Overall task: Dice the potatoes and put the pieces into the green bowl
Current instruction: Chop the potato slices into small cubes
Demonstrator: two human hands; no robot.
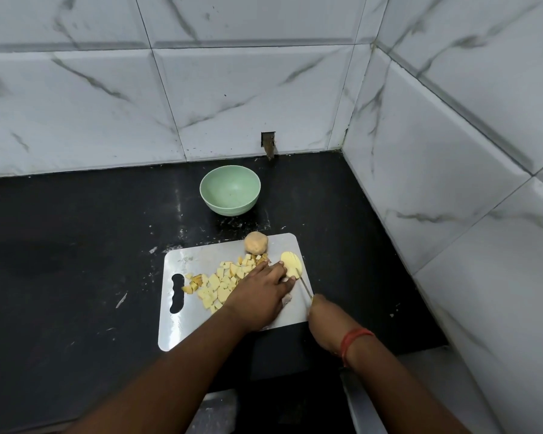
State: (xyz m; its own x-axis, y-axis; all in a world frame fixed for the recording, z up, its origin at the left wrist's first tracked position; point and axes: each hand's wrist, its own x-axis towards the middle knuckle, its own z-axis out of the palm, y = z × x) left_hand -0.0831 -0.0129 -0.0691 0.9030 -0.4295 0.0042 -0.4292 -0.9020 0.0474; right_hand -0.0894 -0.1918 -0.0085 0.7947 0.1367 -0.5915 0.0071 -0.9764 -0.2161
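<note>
A pale cutting board (201,321) is seen lying on a black countertop (76,261), set into a corner of white marble-patterned wall tiles (232,98). A heap of diced potato pieces (215,285) is spread across the middle of the board, some with skin left on. At the board's far edge a whole peeled potato (256,242) is stood, and just to its right a cut potato half (290,264) is laid with its yellow face showing.

The left hand (259,297) is placed palm down over the board, its fingers stretched forward and only slightly bent, so that the fingertips are pressed against the near side of the potato half; the diced heap is touched by the hand's left edge. The right hand (325,317) is curled round the handle of a knife (304,286) (the handle itself is hidden inside the fist), and the thin blade is angled up and to the left until its tip is met by the potato half beside the left fingertips. A red thread band (355,339) is worn on the right wrist.

The green bowl (230,190) is stood upright on the countertop beyond the board, well apart from it and near the back wall, with no pieces visible inside. A small dark opening in the tiles (268,144) is seen above and to the right of the bowl
</note>
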